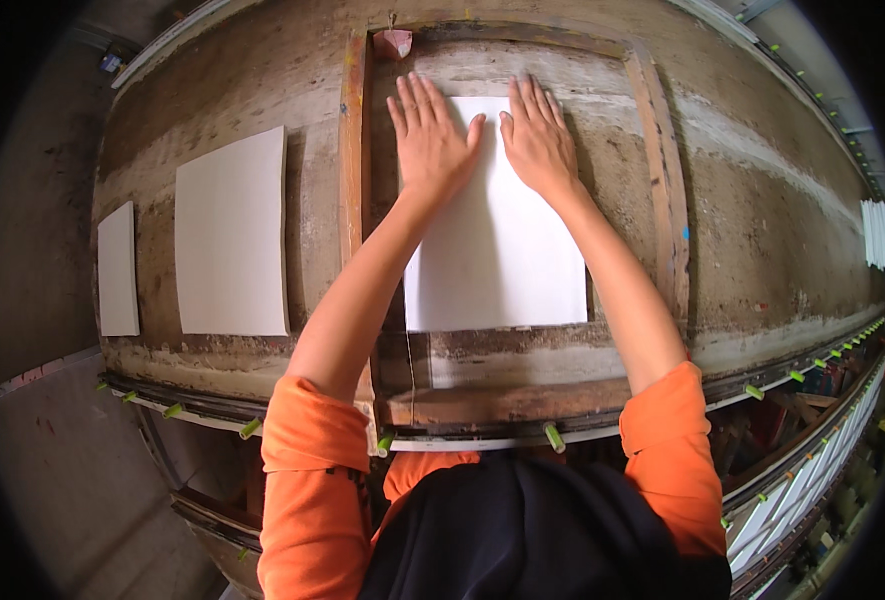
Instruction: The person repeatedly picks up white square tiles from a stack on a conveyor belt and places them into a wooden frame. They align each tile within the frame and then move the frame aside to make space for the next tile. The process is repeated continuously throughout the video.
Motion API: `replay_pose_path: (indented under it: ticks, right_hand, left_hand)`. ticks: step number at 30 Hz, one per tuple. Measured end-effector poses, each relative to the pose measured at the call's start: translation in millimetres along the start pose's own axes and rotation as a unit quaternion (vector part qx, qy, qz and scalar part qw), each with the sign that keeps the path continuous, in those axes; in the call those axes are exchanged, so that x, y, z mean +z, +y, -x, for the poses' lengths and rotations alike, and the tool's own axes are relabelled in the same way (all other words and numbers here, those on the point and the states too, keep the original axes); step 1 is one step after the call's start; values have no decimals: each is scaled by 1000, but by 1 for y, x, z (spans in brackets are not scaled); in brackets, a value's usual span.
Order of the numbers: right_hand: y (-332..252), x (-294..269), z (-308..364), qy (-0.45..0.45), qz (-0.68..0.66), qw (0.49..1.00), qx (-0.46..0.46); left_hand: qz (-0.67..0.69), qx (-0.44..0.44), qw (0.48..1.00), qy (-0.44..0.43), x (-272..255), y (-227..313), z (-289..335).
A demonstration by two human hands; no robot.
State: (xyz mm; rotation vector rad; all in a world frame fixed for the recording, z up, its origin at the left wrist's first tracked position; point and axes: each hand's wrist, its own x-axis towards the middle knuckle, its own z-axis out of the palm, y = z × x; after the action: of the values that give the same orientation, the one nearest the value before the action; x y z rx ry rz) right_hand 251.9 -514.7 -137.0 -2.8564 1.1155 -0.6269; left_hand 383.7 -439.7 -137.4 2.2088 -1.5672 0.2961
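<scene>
A white rectangular sheet (492, 270) lies flat on the stained brown tabletop, inside a worn wooden frame (355, 150). My left hand (432, 140) rests palm down over its far left corner, fingers stretched out and pointing away from me. Over the far right corner lies my right hand (539, 140), also flat with its fingers extended. The two thumbs point toward each other, with a strip of white showing between them. Neither hand grips anything. Whether the sheet is one layer or a stack, I cannot tell.
Left of the frame lie a second white sheet (230, 240) and a narrower one (118, 272). A pinkish scrap (392, 44) sits at the frame's far left corner. Green clips (554, 437) line the near table edge. White strips (878, 233) stand at the far right.
</scene>
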Motion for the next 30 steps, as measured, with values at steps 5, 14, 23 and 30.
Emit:
replay_pose_path:
  ticks: [5, 14, 23, 30]
  right_hand:
    - [-3, -22, 56, -14, -11, 999, 46]
    - [-46, -67, 140, -138, 50, 982, -119]
    - [22, -133, 128, 17, 54, 995, 83]
    - [73, -128, 155, -81, -29, 974, 209]
  left_hand:
    - [30, -8, 999, -39, -31, 1, 60]
    - [-31, 74, 987, -140, -71, 39, 137]
    - [44, -66, 993, -84, -129, -1, 114]
    - [327, -73, 941, -45, -114, -60, 122]
